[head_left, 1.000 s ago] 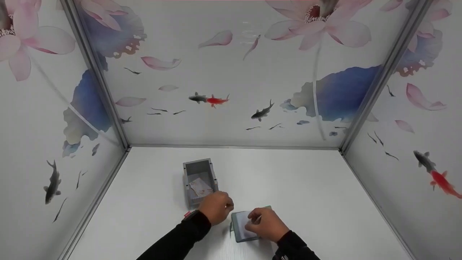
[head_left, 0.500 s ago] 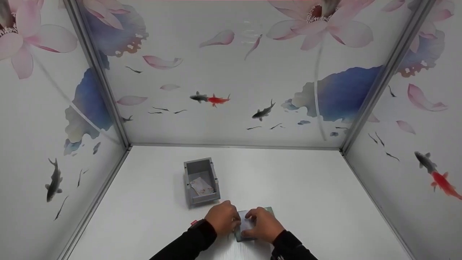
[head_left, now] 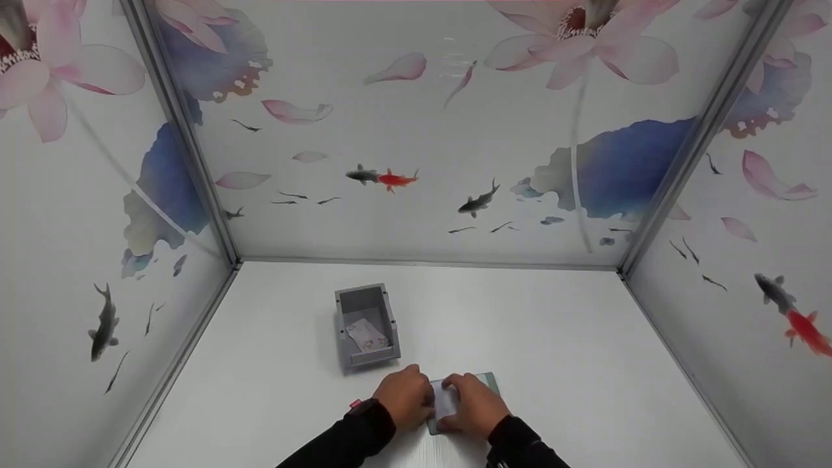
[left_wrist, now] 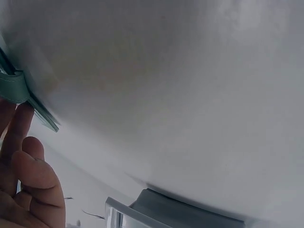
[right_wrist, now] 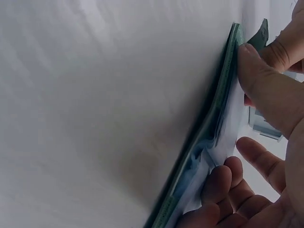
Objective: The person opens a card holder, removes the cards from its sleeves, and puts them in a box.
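Note:
A green card holder (head_left: 491, 380) with white, sleeve-like leaves lies on the table in front of the person. Its green strap (left_wrist: 14, 88) sticks out at the left side. My left hand (head_left: 404, 396) is at that side, fingertips pinching the strap beside the cover's edge. My right hand (head_left: 478, 406) spans the top of the holder, its thumb (right_wrist: 251, 61) pressed at one edge and its curled fingers (right_wrist: 218, 185) gripping the leaves. A bluish clear sleeve (right_wrist: 194, 159) bunches between the leaves near the middle. Part of the holder is hidden under both hands.
A grey open box (head_left: 367, 355) stands beyond the left hand, with a printed paper card (head_left: 367, 335) inside. The white table (head_left: 520, 312) is enclosed by panels with flower and fish prints at the back (head_left: 416, 221) and both sides.
My left hand has come away from the box's near corner to the holder's left side and strap. My right fingers have lowered and spread onto the leaves.

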{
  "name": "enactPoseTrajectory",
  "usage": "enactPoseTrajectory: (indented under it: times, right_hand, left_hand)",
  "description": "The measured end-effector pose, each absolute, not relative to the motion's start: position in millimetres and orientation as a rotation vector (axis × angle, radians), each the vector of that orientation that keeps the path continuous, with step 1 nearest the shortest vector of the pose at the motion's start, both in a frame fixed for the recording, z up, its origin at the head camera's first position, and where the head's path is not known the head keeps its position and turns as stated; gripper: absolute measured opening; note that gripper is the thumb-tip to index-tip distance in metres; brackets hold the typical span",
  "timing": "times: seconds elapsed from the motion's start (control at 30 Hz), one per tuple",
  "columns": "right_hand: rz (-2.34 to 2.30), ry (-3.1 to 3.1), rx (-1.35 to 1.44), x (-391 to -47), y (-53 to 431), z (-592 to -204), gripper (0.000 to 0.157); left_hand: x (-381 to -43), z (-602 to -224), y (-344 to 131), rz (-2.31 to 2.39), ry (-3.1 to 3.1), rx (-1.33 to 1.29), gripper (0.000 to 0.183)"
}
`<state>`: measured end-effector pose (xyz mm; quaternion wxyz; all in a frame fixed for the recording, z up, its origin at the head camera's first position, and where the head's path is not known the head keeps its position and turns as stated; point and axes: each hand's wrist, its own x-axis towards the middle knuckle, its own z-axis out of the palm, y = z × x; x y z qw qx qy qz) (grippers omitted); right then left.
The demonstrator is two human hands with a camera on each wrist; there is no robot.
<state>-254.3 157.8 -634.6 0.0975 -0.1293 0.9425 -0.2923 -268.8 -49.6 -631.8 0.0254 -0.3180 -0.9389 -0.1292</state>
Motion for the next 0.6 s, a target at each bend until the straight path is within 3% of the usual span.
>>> enactPoseTrajectory:
  times: [0.23,0.6]
  right_hand:
    - [-0.911,2.77,-0.425,-255.5,158.5,-631.9,0.089]
    - [-0.941,2.818,-0.348,-257.0,158.4,-631.0,0.084]
  left_hand:
    - [-271.5,-633.7,-48.5,-0.41,-2.864,-0.952,0.014]
    - [-268.7,-630.7,-42.4,-0.313,-2.838,-0.994,0.01]
